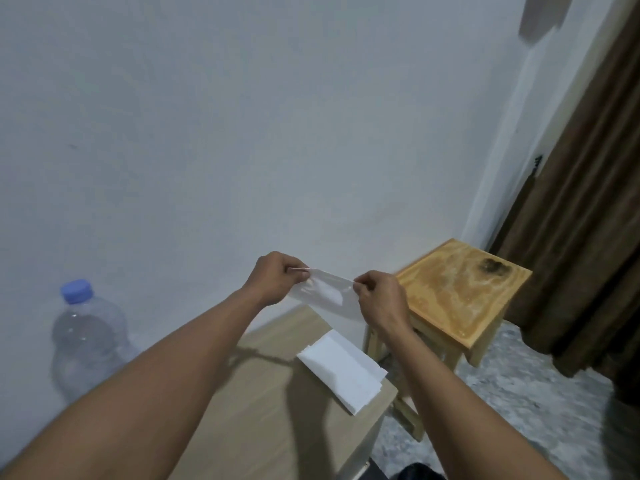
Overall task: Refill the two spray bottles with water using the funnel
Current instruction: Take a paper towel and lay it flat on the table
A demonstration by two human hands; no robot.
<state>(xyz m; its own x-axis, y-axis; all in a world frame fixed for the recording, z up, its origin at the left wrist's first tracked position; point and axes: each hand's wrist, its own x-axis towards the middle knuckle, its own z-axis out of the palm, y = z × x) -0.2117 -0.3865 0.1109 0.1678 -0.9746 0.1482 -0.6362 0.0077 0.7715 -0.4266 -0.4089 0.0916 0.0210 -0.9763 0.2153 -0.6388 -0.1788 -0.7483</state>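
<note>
Pale wood tabletop (263, 410) against white wall; wooden stool (460, 289) at right, brown curtain (588, 220) beyond. Clear water bottle (86, 337), blue cap on, upright at left by wall. Held-up white tissue (329, 296) pinched at ends by left hand (277, 277) and right hand (381, 299); folded tissue (343, 372) lies on tabletop.

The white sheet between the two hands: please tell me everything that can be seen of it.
The white sheet looks like thin, soft paper, perhaps a tissue, slightly creased. It is held in the air, stretched between both hands: the left hand pinches its upper left corner, the right hand pinches its right end. It slopes down to the right above the table, apart from the folded white paper lying there.
</note>
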